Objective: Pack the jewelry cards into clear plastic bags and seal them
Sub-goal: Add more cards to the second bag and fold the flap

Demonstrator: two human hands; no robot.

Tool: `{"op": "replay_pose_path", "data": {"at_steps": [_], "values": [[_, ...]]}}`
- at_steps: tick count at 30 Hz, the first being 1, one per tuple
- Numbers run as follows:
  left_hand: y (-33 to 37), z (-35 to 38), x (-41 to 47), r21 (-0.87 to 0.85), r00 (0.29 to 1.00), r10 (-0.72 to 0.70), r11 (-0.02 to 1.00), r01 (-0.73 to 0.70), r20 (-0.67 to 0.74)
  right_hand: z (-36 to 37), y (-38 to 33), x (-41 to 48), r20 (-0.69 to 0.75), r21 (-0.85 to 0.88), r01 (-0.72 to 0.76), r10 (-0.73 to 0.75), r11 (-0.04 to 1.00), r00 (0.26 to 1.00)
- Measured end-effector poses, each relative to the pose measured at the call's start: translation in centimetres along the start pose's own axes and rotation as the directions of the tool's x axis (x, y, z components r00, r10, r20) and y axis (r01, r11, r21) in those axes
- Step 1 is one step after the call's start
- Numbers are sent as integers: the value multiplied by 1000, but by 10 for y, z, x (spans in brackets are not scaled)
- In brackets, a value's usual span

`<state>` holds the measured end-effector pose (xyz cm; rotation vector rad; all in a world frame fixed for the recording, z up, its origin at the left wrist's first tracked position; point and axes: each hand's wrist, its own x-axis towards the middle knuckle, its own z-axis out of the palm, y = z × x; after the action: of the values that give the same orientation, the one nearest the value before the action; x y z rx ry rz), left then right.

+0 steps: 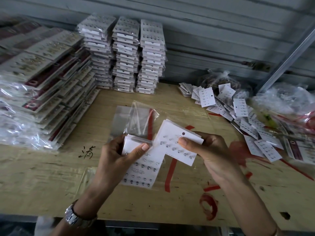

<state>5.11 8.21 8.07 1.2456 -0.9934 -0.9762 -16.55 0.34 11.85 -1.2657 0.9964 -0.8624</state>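
My left hand (117,154) grips a clear plastic bag (139,121) by its open mouth, thumb pressed on top, with white jewelry cards (144,169) hanging inside and below it. My right hand (209,150) pinches a small stack of white jewelry cards (177,147) studded with sparkling earrings, thumb on the top card. This stack's left edge meets the bag's mouth. Both hands hover over the middle of the wooden table (51,176).
Tall stacks of bagged cards (126,53) stand at the back. A leaning pile of larger bagged cards (42,86) fills the left. Loose unbagged cards (238,116) lie scattered at the right, beside crumpled plastic bags (281,99). A wall runs behind.
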Motion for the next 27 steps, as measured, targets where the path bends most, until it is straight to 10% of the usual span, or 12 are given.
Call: {"op": "replay_pose_path", "data": {"at_steps": [27], "values": [[-1, 2, -4, -52, 971, -228, 971, 232, 77, 30, 34, -21, -7, 219, 82, -82, 972, 997]]}}
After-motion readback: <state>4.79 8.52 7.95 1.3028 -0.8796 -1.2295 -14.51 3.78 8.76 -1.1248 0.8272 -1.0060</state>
